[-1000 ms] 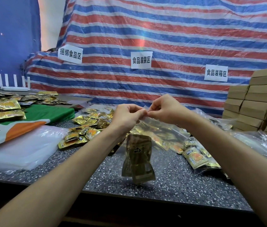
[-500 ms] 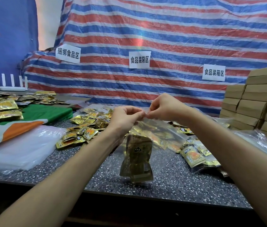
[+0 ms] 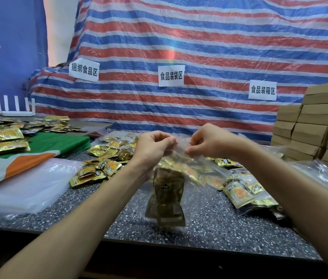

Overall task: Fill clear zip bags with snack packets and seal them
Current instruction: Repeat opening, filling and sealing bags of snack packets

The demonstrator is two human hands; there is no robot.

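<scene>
A clear zip bag (image 3: 197,200) hangs above the speckled table (image 3: 229,232), with gold snack packets (image 3: 168,196) standing inside it. My left hand (image 3: 154,146) pinches the bag's top strip at its left part. My right hand (image 3: 209,140) pinches the same strip a short way to the right. The strip between the two hands is stretched nearly level. Loose gold packets (image 3: 106,158) lie heaped behind my left hand.
A stack of empty clear bags (image 3: 24,186) lies at the left on the table, beside a green and orange cloth (image 3: 38,152). Filled bags (image 3: 247,194) lie at the right. Brown cartons (image 3: 318,121) are stacked at the far right. A striped tarp (image 3: 179,47) hangs behind.
My hands have slid apart along the bag's top strip, the right one moving right. The bag with its packets still hangs at the same place.
</scene>
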